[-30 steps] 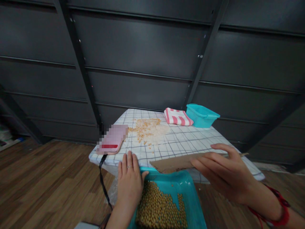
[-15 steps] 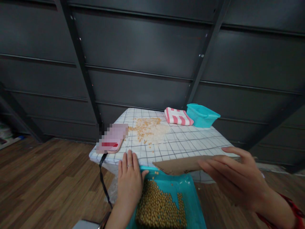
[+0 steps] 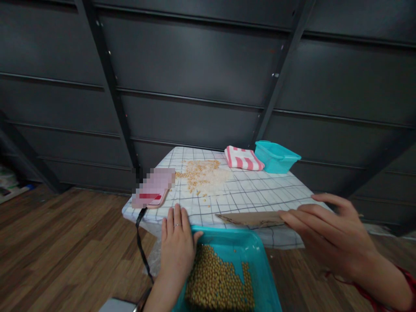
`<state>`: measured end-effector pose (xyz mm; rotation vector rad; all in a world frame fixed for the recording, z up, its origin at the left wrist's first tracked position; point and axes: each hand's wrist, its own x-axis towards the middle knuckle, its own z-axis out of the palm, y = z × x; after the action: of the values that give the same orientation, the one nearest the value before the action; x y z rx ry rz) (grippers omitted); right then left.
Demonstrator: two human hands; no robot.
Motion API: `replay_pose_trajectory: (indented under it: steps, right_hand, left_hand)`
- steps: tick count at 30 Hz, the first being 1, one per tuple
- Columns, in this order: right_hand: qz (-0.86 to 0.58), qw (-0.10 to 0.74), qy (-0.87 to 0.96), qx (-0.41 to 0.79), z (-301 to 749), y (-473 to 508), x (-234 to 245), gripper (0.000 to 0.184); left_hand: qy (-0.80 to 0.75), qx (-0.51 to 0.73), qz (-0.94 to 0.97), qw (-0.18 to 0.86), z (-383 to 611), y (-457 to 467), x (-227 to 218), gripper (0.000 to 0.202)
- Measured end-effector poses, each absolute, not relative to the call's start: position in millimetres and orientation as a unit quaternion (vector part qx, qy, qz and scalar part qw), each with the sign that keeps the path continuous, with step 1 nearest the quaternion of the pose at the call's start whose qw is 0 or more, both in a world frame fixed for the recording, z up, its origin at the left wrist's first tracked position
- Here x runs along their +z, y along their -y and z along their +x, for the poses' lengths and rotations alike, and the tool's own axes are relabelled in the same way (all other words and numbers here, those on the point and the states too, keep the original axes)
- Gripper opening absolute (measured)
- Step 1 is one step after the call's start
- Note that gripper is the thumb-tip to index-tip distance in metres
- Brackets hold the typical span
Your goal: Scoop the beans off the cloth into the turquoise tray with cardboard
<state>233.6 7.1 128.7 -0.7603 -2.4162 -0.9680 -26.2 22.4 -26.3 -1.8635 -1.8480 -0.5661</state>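
My left hand (image 3: pixel 177 247) grips the far left corner of a teal tray (image 3: pixel 260 268), fingers together over its rim, a ring on one finger. The tray is held below the near table edge and holds a heap of yellow beans (image 3: pixel 219 284). My right hand (image 3: pixel 328 234) pinches one end of a flat brown cardboard strip (image 3: pixel 251 219), which lies nearly level over the table's near edge, just above the tray. A scatter of mixed beans and rice (image 3: pixel 203 175) lies on the checked tablecloth (image 3: pixel 253 193).
A folded pink-and-white striped cloth (image 3: pixel 243 158) and a teal tub (image 3: pixel 275 157) sit at the table's far right. A pink phone (image 3: pixel 153 192) lies at the left edge with a black cable (image 3: pixel 140 242) hanging down. Dark metal panels stand behind; wooden floor surrounds the table.
My right hand has drawn the cardboard strip to the right and flattened it toward level. My left hand and the tray have stayed put.
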Motion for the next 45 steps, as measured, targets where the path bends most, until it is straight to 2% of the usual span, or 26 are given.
replay_pose_trajectory:
  steps: [11,20,28,39,45]
  right_hand:
    - [-0.25,0.205,0.882,-0.342,244,-3,128,0.027]
    - [-0.262,0.193,0.862,-0.388,241,-9,133,0.028]
    - [-0.251,0.184,0.844,-0.436,244,-15,133,0.026]
    - [-0.256,0.185,0.864,-0.392,238,-15,130,0.026]
    - [-0.253,0.176,0.853,-0.421,236,-16,130,0.024]
  left_hand:
    - [0.664,-0.21,-0.679,0.23,-27,-24,-28,0.065]
    - [0.657,-0.228,-0.673,0.252,-26,-24,-31,0.066]
    - [0.671,-0.219,-0.672,0.223,-26,-23,-30,0.063]
    - [0.667,-0.207,-0.679,0.228,-26,-24,-31,0.064]
    - [0.665,-0.217,-0.681,0.217,-27,-23,-33,0.064]
